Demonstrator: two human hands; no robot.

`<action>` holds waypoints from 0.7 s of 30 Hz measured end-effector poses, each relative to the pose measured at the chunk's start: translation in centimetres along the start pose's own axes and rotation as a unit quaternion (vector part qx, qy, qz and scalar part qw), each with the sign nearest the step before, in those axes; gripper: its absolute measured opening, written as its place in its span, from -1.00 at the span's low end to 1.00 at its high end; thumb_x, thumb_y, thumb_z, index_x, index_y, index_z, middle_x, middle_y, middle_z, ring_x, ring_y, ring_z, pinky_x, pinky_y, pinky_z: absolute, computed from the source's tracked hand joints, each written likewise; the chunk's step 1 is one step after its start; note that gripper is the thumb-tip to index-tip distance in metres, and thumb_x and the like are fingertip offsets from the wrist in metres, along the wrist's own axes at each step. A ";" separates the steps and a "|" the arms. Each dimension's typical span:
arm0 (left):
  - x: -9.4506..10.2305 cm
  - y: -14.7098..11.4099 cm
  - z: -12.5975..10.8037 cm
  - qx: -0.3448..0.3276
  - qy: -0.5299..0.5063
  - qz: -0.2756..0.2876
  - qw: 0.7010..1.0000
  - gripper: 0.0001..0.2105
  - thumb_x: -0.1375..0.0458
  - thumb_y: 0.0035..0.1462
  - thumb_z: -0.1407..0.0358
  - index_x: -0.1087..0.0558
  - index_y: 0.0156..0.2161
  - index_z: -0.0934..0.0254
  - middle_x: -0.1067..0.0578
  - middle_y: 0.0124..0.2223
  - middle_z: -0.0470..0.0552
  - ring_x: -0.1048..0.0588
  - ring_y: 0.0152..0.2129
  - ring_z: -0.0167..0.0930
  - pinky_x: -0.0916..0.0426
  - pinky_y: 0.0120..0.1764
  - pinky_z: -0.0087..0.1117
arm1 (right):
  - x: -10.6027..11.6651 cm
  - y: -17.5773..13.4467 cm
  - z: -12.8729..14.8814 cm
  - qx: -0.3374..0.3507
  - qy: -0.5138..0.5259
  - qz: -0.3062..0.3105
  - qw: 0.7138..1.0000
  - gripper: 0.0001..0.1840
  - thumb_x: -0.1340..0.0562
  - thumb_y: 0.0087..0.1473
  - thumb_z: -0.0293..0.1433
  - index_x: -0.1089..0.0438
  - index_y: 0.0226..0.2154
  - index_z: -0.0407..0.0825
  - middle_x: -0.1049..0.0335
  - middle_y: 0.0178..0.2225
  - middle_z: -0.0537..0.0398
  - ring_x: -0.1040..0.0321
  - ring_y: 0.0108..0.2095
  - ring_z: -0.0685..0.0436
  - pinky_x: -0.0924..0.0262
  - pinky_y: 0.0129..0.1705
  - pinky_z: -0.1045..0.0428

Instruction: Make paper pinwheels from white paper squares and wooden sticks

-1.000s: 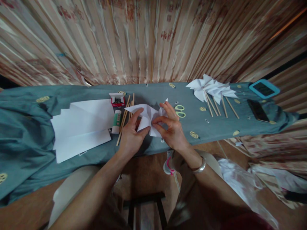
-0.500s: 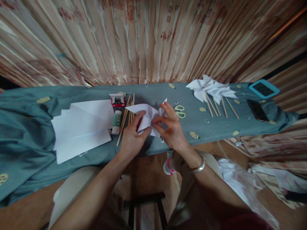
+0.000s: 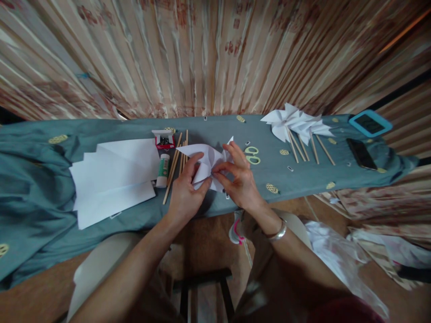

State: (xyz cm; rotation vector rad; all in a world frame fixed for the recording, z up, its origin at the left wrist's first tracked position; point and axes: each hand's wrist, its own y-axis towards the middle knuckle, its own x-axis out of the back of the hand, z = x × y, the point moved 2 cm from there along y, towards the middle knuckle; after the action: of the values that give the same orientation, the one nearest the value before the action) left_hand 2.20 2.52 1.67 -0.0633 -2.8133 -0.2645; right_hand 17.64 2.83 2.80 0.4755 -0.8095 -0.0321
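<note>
A white paper pinwheel (image 3: 203,154) with curled points is held between my two hands over the middle of the table. My left hand (image 3: 187,190) grips its left side, thumb near the centre. Thumb and forefinger of my right hand (image 3: 240,179) pinch at the pinwheel's centre; whether a small pin sits between them I cannot make out. Wooden sticks (image 3: 173,170) lie just left of the pinwheel, partly behind my left hand. Beside them are a glue stick (image 3: 163,170) and an open red box (image 3: 164,141) of small dark items. Scissors with pale green handles (image 3: 252,155) lie right of my right hand.
Sheets of white paper (image 3: 116,179) are spread on the left of the green tablecloth (image 3: 215,208). Several white pinwheels on sticks (image 3: 298,125) lie at the back right. Further right are a blue-framed device (image 3: 370,123) and a dark phone (image 3: 361,154). A curtain (image 3: 202,58) hangs behind.
Both hands stay on the pinwheel in nearly the same pose. The view has shifted very slightly; nothing on the table has visibly been moved.
</note>
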 end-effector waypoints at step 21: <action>-0.2 -0.3 -0.1 -0.008 -0.022 0.022 0.999 -0.50 -0.16 0.07 0.36 -0.24 0.14 0.18 -0.54 -0.17 -0.03 -0.52 -0.23 -0.34 -0.40 -0.13 -0.28 | -0.1 0.1 -0.2 -0.016 -0.011 -0.043 0.999 -0.88 -0.25 0.05 -0.43 -0.38 -0.28 0.02 -0.06 0.29 -0.03 0.16 0.35 -0.26 0.08 0.29 -0.30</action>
State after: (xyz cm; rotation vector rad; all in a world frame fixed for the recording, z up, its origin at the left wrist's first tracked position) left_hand 2.36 2.23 1.68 -0.1354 -2.8495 -0.2796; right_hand 17.72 2.99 2.61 0.4792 -0.8078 -0.1292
